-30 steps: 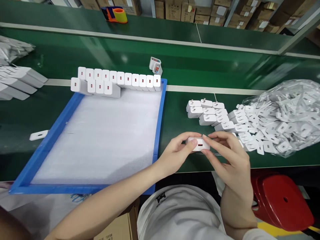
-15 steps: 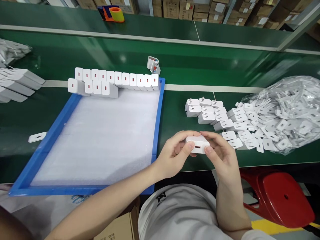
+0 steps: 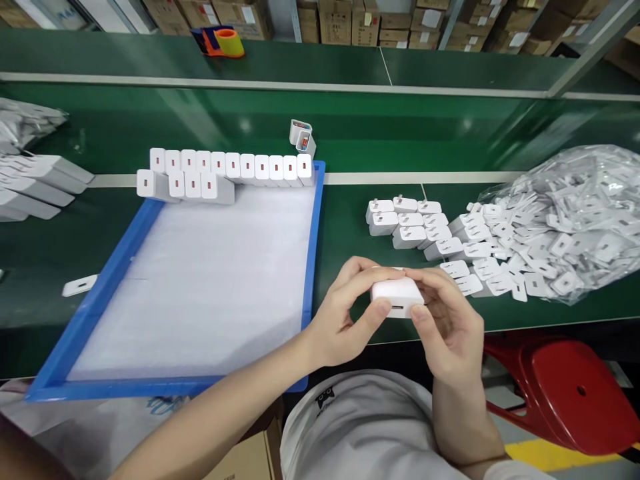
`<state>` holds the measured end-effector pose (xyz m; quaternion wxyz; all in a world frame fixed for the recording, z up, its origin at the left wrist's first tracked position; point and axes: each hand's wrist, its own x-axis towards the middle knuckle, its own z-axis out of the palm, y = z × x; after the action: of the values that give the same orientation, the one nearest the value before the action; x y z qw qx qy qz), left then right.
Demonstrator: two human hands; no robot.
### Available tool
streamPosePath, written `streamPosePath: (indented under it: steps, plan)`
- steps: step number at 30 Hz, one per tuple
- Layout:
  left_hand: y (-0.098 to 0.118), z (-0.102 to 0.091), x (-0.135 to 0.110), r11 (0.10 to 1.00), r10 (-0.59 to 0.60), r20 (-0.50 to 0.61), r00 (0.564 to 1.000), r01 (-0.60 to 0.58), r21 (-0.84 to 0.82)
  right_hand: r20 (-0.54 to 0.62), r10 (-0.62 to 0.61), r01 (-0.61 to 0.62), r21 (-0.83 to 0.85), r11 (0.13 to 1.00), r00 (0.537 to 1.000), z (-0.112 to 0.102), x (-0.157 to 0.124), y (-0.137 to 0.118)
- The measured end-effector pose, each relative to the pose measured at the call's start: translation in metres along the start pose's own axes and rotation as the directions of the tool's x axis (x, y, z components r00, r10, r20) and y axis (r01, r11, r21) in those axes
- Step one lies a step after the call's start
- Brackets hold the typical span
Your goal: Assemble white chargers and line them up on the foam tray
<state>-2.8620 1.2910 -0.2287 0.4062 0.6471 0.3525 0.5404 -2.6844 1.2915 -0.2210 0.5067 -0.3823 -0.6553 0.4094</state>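
Between my two hands, above the bench's front edge, is a white charger (image 3: 399,293) with a port slot facing me. My left hand (image 3: 353,310) pinches its left side, thumb at the front and fingers behind. My right hand (image 3: 445,320) is closed on the right side in the same way. Beyond it stand several white chargers with metal prongs (image 3: 410,235) on the green bench. To my left, a blue-rimmed tray (image 3: 311,267) with a white lining has rows of upright chargers (image 3: 233,167) along its far edge.
A clear plastic bag (image 3: 595,180) spills small white covers (image 3: 540,260) at right. Two open white housings (image 3: 303,137) lie behind the tray. One flat white cover (image 3: 80,285) is left of it. An orange tape roll (image 3: 227,42) sits on the ledge. A red stool (image 3: 575,393) stands below right.
The charger has tilted, so more of its top and less of its port face shows. Both hands still grip it. The view has shifted slightly.
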Motion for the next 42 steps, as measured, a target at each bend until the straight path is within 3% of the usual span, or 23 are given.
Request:
streamPosePath:
  steps: [5,10,20,27,33,37,40,42]
  plan:
    - [0.001,-0.001,0.000,0.990,0.111,-0.021,0.994,-0.109,0.084,0.000,-0.021,0.021,-0.016,1.000,1.000,-0.002,0.002,-0.002]
    - [0.001,-0.001,0.000,0.983,0.151,-0.065,0.986,-0.143,0.119,-0.038,0.014,-0.012,0.044,0.999,0.999,0.001,0.002,-0.001]
    - [0.001,0.000,0.000,1.000,0.031,-0.118,0.993,-0.030,0.010,-0.135,-0.017,0.024,0.049,0.999,0.991,0.013,0.004,0.005]
    - [0.000,0.002,0.001,0.997,-0.077,-0.161,0.984,0.073,-0.030,-0.027,0.033,-0.029,0.117,0.993,0.999,0.009,0.006,0.013]
    - [-0.003,0.000,0.001,0.998,-0.069,-0.127,0.990,0.069,-0.005,-0.148,-0.018,0.034,0.103,0.994,0.989,0.014,0.003,0.013]
    - [0.000,-0.006,0.006,0.979,-0.200,-0.041,0.979,0.197,-0.055,-0.135,0.018,-0.004,0.107,0.994,0.991,0.009,0.006,0.019]
    - [0.001,-0.012,0.012,0.929,-0.352,-0.009,0.936,0.348,-0.127,-0.064,0.111,-0.101,0.130,0.986,0.992,0.005,0.011,0.027]
    - [0.001,-0.017,0.017,0.874,-0.443,-0.060,0.895,0.416,-0.250,-0.064,0.147,-0.138,0.133,0.981,0.987,0.003,0.012,0.033]
